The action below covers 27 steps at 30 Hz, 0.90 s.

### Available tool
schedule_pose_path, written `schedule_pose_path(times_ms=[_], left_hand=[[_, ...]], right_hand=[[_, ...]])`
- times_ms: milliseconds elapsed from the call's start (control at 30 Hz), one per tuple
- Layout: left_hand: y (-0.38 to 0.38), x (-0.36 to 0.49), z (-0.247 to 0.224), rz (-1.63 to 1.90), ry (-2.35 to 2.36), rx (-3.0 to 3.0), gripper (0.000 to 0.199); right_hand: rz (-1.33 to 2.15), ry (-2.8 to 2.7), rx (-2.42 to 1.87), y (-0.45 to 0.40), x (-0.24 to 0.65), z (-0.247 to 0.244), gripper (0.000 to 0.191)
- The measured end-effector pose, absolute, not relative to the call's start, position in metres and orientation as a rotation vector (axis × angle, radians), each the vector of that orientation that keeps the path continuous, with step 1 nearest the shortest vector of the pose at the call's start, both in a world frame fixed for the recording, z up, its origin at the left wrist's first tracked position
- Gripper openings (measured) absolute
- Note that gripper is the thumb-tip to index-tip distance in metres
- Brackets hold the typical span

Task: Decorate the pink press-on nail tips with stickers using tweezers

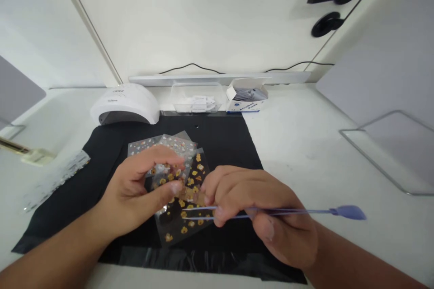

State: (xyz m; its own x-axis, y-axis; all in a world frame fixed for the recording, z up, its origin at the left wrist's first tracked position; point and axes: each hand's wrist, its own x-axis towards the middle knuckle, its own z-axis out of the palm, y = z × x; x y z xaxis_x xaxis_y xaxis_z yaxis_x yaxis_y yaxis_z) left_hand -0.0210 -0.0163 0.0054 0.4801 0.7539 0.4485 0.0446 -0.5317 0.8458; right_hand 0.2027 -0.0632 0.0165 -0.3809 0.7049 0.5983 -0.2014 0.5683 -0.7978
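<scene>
Clear sheets with yellow flower prints [184, 230] lie on a black mat [224, 140], partly under both hands. My left hand [145, 189] is curved over them, its thumb and fingers round a small clear piece that is hard to make out. Purple tweezers [315, 211] rest in my right hand [257, 207], their two thin tips apart and pointing left over the flower sheets. Fingertips of my right hand also reach the edge of the clear piece. Behind my left hand lie more clear sheets with white and orange prints [178, 142].
At the back stand a white dome lamp [125, 101], a clear tray with white packets [200, 104] and an open alcohol pads box [246, 104]. A patterned clear strip [57, 180] and a brush [37, 156] are at the left. A wire frame [376, 167] is at the right.
</scene>
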Motion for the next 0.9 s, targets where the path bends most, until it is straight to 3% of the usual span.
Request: schedule_pose_path(times_ms=[300, 567, 900], left_hand=[[-0.012, -0.024, 0.013, 0.958, 0.734, 2.058, 0.036], [-0.011, -0.027, 0.019, 0.875, 0.705, 1.619, 0.031], [0.022, -0.044, 0.020, 1.399, 0.681, 1.441, 0.028]], right_hand=[[0.973, -1.836, -0.387, -0.061, 0.205, 0.019, 0.035], [1.037, -1.771, -0.349, -0.057, 0.202, 0.018, 0.037], [0.970, -1.385, -0.427, -0.037, 0.210, 0.012, 0.037]])
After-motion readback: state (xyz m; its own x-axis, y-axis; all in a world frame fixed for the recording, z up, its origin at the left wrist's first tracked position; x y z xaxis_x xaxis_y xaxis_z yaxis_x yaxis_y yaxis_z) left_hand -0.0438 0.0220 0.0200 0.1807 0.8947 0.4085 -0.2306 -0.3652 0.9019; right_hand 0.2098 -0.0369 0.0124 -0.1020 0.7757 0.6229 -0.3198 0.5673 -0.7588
